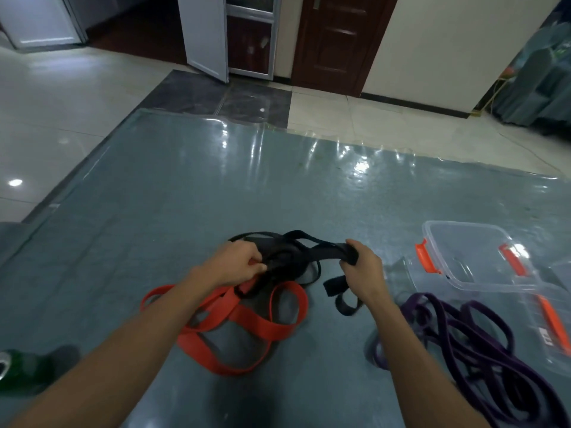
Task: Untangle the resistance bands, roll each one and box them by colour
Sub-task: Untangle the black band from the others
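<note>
A tangle of black resistance bands (290,257) lies mid-table, with loops of it lifted between my hands. My left hand (238,262) pinches a black strand at the tangle's left side. My right hand (364,271) grips a folded black band, whose ends hang below my fist. An orange band (256,322) sprawls in loose loops on the table under and in front of my left hand, and the black tangle overlaps its far end. A heap of purple bands (469,344) lies to the right of my right forearm.
A clear plastic box with orange clips (472,257) stands open at the right, and its lid (553,319) lies beside it. The grey-blue table (185,186) is covered with glossy film. A dark green object (18,372) sits at the left edge.
</note>
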The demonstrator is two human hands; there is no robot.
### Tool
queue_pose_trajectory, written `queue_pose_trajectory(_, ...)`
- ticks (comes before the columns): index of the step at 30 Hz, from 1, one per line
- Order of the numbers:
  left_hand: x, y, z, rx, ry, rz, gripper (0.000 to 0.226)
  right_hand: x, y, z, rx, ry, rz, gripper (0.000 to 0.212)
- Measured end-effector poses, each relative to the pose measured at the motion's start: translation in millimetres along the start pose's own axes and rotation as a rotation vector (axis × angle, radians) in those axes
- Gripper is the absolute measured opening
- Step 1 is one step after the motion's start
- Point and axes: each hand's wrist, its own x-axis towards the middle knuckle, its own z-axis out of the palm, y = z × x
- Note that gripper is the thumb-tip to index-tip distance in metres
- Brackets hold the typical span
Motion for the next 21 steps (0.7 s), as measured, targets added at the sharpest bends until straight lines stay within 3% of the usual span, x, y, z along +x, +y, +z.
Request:
queue_pose_trajectory(4,6,15,-3,0.062,0.070,0.014,0.040,-8,-12,-23,0.012,0.072,-0.060,0.037)
queue_pose_trajectory(8,10,48,-18,-0.051,0.186,0.021,0.047,-17,-35,-57,0.129,0.221,-0.147,0.042)
queue_pose_trajectory(13,18,124,-31,-0.306,0.203,0.146,0.106,-30,-60,-104,0.174,0.166,-0.262,0.046)
queue_pose_trajectory(15,26,160,-30,-0.385,0.235,0.160,0.117,-40,-60,-124,0.216,0.156,-0.309,0.049)
queue_pose_trajectory(17,34,193,-23,-0.532,0.256,0.170,0.111,-52,-53,-148,0.255,0.154,-0.343,0.054)
queue_pose_trajectory(21,44,249,6,-0.684,0.304,0.089,0.035,-70,-15,-207,0.281,0.217,-0.385,0.055)
